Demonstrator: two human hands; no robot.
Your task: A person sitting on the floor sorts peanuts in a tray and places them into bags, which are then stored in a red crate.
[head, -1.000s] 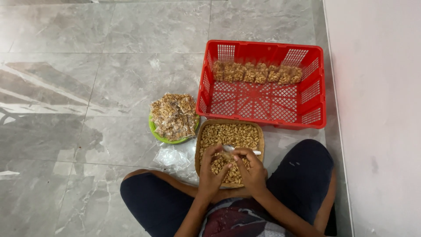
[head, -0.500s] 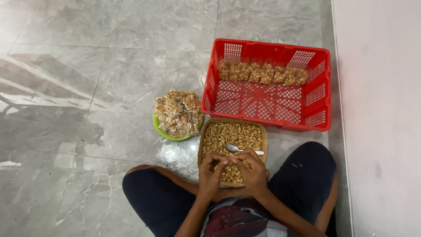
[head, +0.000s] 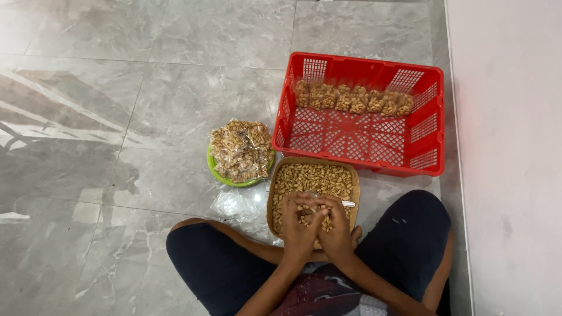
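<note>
My left hand (head: 297, 227) and my right hand (head: 338, 228) are pressed together over the near half of a shallow wooden tray (head: 274, 186) filled with pale brown nuts. Their fingertips pinch a small clear packet of nuts (head: 310, 212) between them; most of it is hidden by the fingers. A metal spoon (head: 348, 203) lies in the tray just right of my right hand. I sit cross-legged on the floor, and the tray rests between my knees.
A green plate (head: 218, 174) heaped with small filled packets stands left of the tray. A crumpled clear plastic bag (head: 234, 205) lies beside it. Behind the tray a red plastic crate (head: 363, 143) holds a row of packets along its far wall. A white wall (head: 503, 146) runs along the right.
Both hands have drawn closer together and lifted slightly over the tray, fingers now closed around the packet. The spoon stays in the tray. The view has shifted a little.
</note>
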